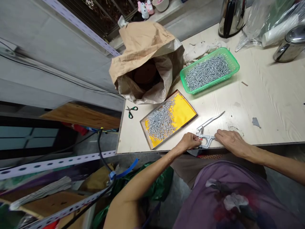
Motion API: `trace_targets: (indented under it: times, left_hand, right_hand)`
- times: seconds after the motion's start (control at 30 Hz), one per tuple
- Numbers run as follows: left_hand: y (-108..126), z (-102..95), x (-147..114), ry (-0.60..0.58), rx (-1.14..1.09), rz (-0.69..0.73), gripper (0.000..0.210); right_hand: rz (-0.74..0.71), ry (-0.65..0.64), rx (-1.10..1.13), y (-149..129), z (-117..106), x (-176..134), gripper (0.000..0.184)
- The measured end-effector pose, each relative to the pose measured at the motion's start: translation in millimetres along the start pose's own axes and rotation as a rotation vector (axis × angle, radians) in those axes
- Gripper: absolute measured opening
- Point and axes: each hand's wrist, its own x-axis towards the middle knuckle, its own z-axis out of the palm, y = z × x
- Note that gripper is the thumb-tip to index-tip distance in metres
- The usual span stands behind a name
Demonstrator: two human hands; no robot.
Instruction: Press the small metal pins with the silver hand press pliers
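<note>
On the pale table [262, 95], a metal hand tool [206, 135] lies at the near edge, just right of the yellow tray of screws [166, 119]. Your left hand [189, 141] curls knuckles-up, fingers closed on the tool's near end, their tips hidden. Your right hand [230, 140] lies flat, fingers pressed together, touching the tool's right side.

Bare table [262, 105] right; yellow tray [184, 111] blocks left.
</note>
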Motion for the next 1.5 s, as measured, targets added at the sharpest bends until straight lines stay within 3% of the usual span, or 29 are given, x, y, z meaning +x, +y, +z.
trace_targets:
  times: [0.1, 0.17, 0.3, 0.4, 0.67, 0.73, 0.8, 0.9, 1.0, 1.1, 1.27, 1.5]
  left_hand:
    - [-0.5, -0.5, -2.3, -0.008, -0.041, 0.012, 0.016]
    - [-1.3, -1.0, -2.5, -0.023, -0.064, 0.031, 0.019]
    - [-2.4, -1.4, -0.6, -0.038, -0.068, 0.043, 0.024]
    - [-2.0, -1.0, 0.1, -0.043, -0.066, 0.044, 0.024]
    - [-0.3, -2.4, -5.1, -0.032, -0.013, 0.007, 0.025]
    - [0.4, -0.9, -11.9, 0.057, 0.126, 0.045, 0.026]
    - [3.2, 4.1, -19.0, 0.236, 0.312, 0.17, 0.025]
    - [13.4, 16.4, -20.2, 0.426, 0.526, 0.504, 0.015]
    - [28.3, 26.2, -4.8, 0.409, 0.636, 0.801, 0.037]
    - [39.1, 27.0, 14.5, 0.307, 0.692, 0.921, 0.056]
    - [45.9, 22.2, 23.5, 0.227, 0.817, 0.907, 0.068]
    - [49.8, 25.7, 23.6, 0.238, 0.871, 0.873, 0.045]
  right_hand:
    - [0.005, -0.034, -0.026, 3.5, -6.2, 3.5, 0.018]
    - [0.002, 0.009, -0.055, 13.5, -8.8, 6.0, 0.023]
    - [0.002, 0.093, -0.113, 42.1, -12.0, 13.2, 0.075]
    - [-0.028, 0.045, -0.108, 54.0, -14.7, 19.6, 0.087]
    - [-0.039, 0.034, -0.144, 39.3, -25.4, 20.1, 0.057]
    - [-0.053, 0.04, -0.147, 35.9, -25.8, 17.5, 0.051]
    - [-0.069, 0.044, -0.139, 33.1, -25.3, 15.4, 0.048]
    - [-0.065, 0.051, -0.131, 29.6, -23.2, 13.1, 0.048]
    - [-0.034, 0.063, -0.093, 29.8, -19.4, 8.9, 0.056]
    - [-0.026, 0.073, -0.034, 35.0, -14.2, 0.7, 0.069]
    - [0.045, 0.059, -0.075, 38.4, -11.2, -8.1, 0.068]
    - [0.055, 0.054, -0.029, 38.6, -21.3, -0.2, 0.031]
